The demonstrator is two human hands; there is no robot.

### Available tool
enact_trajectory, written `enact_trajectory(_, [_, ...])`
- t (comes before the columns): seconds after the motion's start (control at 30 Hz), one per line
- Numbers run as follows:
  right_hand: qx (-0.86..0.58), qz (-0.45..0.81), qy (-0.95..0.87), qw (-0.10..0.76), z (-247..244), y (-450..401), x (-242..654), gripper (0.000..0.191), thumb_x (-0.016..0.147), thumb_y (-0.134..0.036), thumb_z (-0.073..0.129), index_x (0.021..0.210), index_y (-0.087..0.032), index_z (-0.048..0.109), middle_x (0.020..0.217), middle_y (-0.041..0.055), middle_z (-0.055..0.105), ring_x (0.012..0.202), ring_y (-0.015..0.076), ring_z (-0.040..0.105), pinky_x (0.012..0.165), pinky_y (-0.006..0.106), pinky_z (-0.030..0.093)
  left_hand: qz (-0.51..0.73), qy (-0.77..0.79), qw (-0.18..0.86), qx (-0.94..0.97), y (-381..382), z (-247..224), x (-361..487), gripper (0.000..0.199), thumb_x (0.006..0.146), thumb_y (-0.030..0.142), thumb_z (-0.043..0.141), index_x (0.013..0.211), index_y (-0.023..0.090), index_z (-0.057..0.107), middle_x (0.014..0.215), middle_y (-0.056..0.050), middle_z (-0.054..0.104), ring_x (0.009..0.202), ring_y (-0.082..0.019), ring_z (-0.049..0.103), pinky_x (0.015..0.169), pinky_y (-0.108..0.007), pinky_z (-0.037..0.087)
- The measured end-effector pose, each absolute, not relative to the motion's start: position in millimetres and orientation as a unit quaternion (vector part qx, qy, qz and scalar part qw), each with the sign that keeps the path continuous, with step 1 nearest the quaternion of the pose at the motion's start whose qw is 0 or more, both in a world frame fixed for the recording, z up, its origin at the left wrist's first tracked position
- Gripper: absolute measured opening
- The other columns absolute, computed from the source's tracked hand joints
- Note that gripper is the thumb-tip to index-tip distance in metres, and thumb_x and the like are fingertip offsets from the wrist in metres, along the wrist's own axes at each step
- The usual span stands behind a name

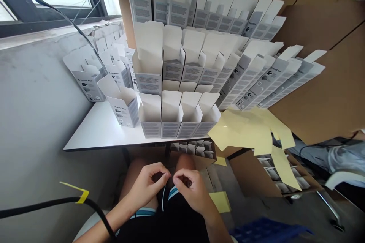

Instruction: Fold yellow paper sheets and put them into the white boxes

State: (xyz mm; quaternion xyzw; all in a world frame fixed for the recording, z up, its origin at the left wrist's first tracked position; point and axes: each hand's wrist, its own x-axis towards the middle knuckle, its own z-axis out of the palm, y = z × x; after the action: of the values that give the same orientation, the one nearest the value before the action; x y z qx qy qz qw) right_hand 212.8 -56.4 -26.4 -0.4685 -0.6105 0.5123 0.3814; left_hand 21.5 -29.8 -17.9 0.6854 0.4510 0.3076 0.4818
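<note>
The left hand point(151, 183) and right hand point(190, 189) face each other, thumb and forefinger tips pressed together on each. Whether either pinches the thin white cord point(163, 199) cannot be told; it sits just below the left fingertips, slack, slightly curved, plain, its lower end against black shorts point(182, 220). Beyond, four open-topped white-and-grey cartons point(171, 130) line the white table's point(85, 133) front edge.

ahead of left hand point(146, 185) and right hand point(196, 193): table point(91, 131) bearing boxes point(152, 130) in rows | below table edge, beyond hands: carton point(203, 163) | right of hands: paper sheets point(242, 131), partly over second carton point(245, 176) | left of hands: wall point(37, 102)
</note>
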Motion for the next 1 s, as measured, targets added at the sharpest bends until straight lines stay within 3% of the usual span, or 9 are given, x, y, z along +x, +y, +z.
enact_trajectory(0.23, [-0.493, 0.441, -0.646, 0.380, -21, -51, 213, 0.021, 0.086, -0.025, 0.061, 0.068, -0.015, 0.064, 0.058, -0.0017, 0.056, 0.054, 0.0074, 0.047, 0.053, 0.019, 0.032, 0.321, 0.465, 0.460, 0.685, -38, -11, 16, 0.028, 0.094, 0.039, 0.059, 0.084, 0.015, 0.071, 0.079, -0.006, 0.068, 0.074, -0.017, 0.062, 0.069, -0.025, 0.046])
enact_trajectory(0.33, [-0.497, 0.442, -0.647, 0.374, -19, -55, 210, 0.021, 0.086, -0.026, 0.060, 0.069, -0.015, 0.065, 0.058, -0.0015, 0.057, 0.055, 0.0078, 0.048, 0.053, 0.020, 0.032, 0.311, 0.471, 0.452, 0.691, -41, -11, 14, 0.024, 0.090, 0.038, 0.066, 0.086, 0.016, 0.072, 0.077, -0.005, 0.068, 0.071, -0.016, 0.061, 0.065, -0.024, 0.045])
enact_trajectory(0.47, [-0.482, 0.464, -0.643, 0.372, -20, -57, 208, 0.023, 0.088, -0.029, 0.061, 0.070, -0.015, 0.066, 0.060, -0.0012, 0.058, 0.056, 0.0079, 0.049, 0.054, 0.019, 0.033, 0.303, 0.442, 0.478, 0.695, -44, -13, 11, 0.029, 0.095, 0.038, 0.061, 0.081, 0.016, 0.073, 0.079, -0.006, 0.069, 0.075, -0.016, 0.063, 0.072, -0.025, 0.046])
enact_trajectory(0.7, [-0.418, 0.439, -0.692, 0.392, -26, -56, 211, 0.016, 0.090, -0.029, 0.065, 0.081, -0.018, 0.072, 0.065, -0.0016, 0.062, 0.061, 0.0080, 0.054, 0.060, 0.019, 0.038, 0.287, 0.409, 0.494, 0.711, -42, -8, -1, 0.029, 0.095, 0.038, 0.064, 0.080, 0.016, 0.074, 0.077, -0.006, 0.069, 0.072, -0.014, 0.061, 0.068, -0.023, 0.043])
enact_trajectory(0.83, [-0.376, 0.388, -0.722, 0.433, -27, -57, 209, 0.014, 0.090, -0.026, 0.065, 0.079, -0.020, 0.070, 0.065, -0.0027, 0.063, 0.061, 0.0079, 0.056, 0.062, 0.020, 0.040, 0.319, 0.375, 0.509, 0.706, -31, -8, -22, 0.031, 0.083, 0.046, 0.077, 0.089, 0.015, 0.073, 0.077, -0.005, 0.069, 0.070, -0.015, 0.062, 0.067, -0.025, 0.046])
enact_trajectory(0.9, [-0.378, 0.370, -0.710, 0.466, -26, -55, 208, 0.014, 0.090, -0.025, 0.065, 0.078, -0.020, 0.069, 0.063, -0.0033, 0.062, 0.058, 0.0077, 0.055, 0.059, 0.019, 0.040, 0.409, 0.421, 0.448, 0.674, -13, -10, -37, 0.038, 0.079, 0.048, 0.080, 0.094, 0.015, 0.070, 0.080, -0.005, 0.068, 0.072, -0.016, 0.062, 0.069, -0.027, 0.049])
enact_trajectory(0.97, [-0.380, 0.367, -0.690, 0.495, -25, -52, 208, 0.016, 0.091, -0.026, 0.064, 0.076, -0.020, 0.067, 0.060, -0.0033, 0.059, 0.054, 0.0078, 0.053, 0.054, 0.019, 0.039, 0.523, 0.510, 0.285, 0.620, 18, -11, -53, 0.039, 0.082, 0.046, 0.076, 0.103, 0.016, 0.064, 0.094, -0.007, 0.067, 0.082, -0.018, 0.064, 0.076, -0.030, 0.052])
enact_trajectory(1.0, [-0.378, 0.371, -0.683, 0.502, -25, -51, 208, 0.018, 0.091, -0.027, 0.063, 0.076, -0.020, 0.067, 0.059, -0.0032, 0.058, 0.053, 0.0080, 0.052, 0.052, 0.019, 0.039, 0.572, 0.551, 0.176, 0.581, 37, -13, -61, 0.046, 0.081, 0.044, 0.076, 0.115, 0.017, 0.059, 0.110, -0.010, 0.064, 0.096, -0.021, 0.064, 0.085, -0.034, 0.053])
